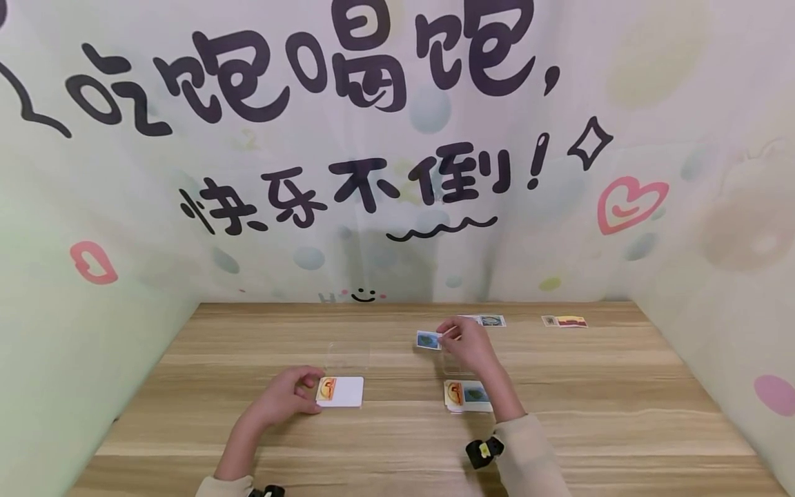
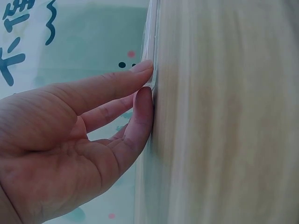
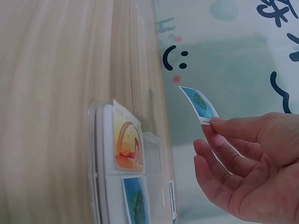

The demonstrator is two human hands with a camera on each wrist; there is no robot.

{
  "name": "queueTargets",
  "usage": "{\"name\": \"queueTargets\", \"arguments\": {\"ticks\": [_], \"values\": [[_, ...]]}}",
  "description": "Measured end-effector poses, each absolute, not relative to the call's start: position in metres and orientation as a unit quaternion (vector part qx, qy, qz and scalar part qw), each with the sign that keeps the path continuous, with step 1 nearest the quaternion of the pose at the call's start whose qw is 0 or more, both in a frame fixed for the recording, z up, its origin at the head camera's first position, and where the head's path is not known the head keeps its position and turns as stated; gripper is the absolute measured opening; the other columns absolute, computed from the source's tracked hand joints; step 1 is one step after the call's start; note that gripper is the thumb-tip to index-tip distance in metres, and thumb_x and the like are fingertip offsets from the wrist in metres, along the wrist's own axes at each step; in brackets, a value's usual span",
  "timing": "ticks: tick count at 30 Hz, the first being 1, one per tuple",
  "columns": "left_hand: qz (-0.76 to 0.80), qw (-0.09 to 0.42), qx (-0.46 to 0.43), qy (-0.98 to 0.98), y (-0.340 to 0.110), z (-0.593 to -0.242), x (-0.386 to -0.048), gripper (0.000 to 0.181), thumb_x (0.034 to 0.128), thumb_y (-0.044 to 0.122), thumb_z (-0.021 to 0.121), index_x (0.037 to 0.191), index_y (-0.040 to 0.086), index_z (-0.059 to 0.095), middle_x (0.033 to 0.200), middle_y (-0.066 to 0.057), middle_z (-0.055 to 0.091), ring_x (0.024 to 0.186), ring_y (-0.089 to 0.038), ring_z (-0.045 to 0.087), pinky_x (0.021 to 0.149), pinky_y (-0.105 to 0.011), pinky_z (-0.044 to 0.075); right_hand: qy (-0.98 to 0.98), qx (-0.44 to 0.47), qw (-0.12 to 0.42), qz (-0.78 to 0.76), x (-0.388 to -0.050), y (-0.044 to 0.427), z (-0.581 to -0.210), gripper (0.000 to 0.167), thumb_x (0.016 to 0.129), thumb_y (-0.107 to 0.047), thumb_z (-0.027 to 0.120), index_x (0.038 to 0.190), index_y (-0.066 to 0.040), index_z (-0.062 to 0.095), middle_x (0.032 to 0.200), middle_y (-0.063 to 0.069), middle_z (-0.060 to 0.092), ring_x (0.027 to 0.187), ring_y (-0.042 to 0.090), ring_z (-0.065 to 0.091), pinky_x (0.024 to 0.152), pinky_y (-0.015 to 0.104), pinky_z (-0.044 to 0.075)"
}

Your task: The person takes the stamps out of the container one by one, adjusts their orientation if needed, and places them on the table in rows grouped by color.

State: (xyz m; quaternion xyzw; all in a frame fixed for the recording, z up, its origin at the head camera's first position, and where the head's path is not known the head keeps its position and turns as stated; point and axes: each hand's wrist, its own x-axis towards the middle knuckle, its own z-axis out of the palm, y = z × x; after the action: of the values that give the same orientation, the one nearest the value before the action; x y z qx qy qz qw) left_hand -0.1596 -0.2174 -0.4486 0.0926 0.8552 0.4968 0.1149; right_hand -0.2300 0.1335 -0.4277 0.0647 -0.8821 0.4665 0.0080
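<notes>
My right hand [image 1: 468, 343] pinches a small, stamp-like blue paper picture [image 1: 428, 339] between thumb and forefinger, above the table. In the right wrist view, the picture [image 3: 200, 101] is slightly bent and carries a green shape. At left, my left hand [image 1: 287, 393] holds the left edge of a flat clear case with a white card [image 1: 349, 391] in it, its thumb and forefinger on the case's rim in the left wrist view. An orange picture [image 1: 326, 388] lies on that card's left end. The second case [image 3: 95, 154], below my right hand, bears another orange picture [image 1: 454, 393] and a blue one [image 1: 475, 393].
Clear raised lids [image 1: 348, 355] stand behind both cases, the right one partly hidden by my hand. More small pictures lie at the back: a greenish one [image 1: 493, 321] and a yellow-red one [image 1: 572, 322]. Printed cloth walls [image 1: 298, 259] enclose the wooden table [image 1: 397, 449].
</notes>
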Motion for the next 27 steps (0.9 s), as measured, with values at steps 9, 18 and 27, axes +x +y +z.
{"name": "queueTargets", "arguments": {"ticks": [9, 18, 27], "values": [[0.497, 0.115, 0.098, 0.855, -0.218, -0.449, -0.160, 0.055, 0.0795, -0.012, 0.081, 0.129, -0.021, 0.057, 0.106, -0.020, 0.058, 0.085, -0.020, 0.060, 0.071, -0.026, 0.053, -0.889, 0.063, 0.015, 0.454, -0.230, 0.137, -0.423, 0.006, 0.093, 0.003, 0.072, 0.099, 0.003, 0.074, 0.088, 0.015, 0.074, 0.076, 0.021, 0.068, 0.062, 0.030, 0.054], [0.499, 0.116, 0.082, 0.855, -0.215, -0.448, -0.159, 0.055, 0.0783, -0.012, 0.082, 0.128, -0.018, 0.060, 0.106, -0.018, 0.058, 0.084, -0.020, 0.059, 0.070, -0.025, 0.053, -0.896, 0.054, 0.005, 0.440, -0.237, 0.143, -0.423, 0.007, 0.095, 0.000, 0.072, 0.101, 0.002, 0.073, 0.091, 0.015, 0.073, 0.077, 0.021, 0.067, 0.064, 0.030, 0.053], [0.493, 0.112, 0.079, 0.859, -0.215, -0.449, -0.160, 0.054, 0.0778, -0.012, 0.083, 0.127, -0.017, 0.060, 0.106, -0.019, 0.059, 0.084, -0.020, 0.061, 0.070, -0.026, 0.054, -0.898, 0.046, 0.000, 0.437, -0.241, 0.148, -0.421, 0.008, 0.096, -0.001, 0.071, 0.104, 0.001, 0.073, 0.091, 0.016, 0.073, 0.075, 0.022, 0.068, 0.064, 0.032, 0.054]]}}
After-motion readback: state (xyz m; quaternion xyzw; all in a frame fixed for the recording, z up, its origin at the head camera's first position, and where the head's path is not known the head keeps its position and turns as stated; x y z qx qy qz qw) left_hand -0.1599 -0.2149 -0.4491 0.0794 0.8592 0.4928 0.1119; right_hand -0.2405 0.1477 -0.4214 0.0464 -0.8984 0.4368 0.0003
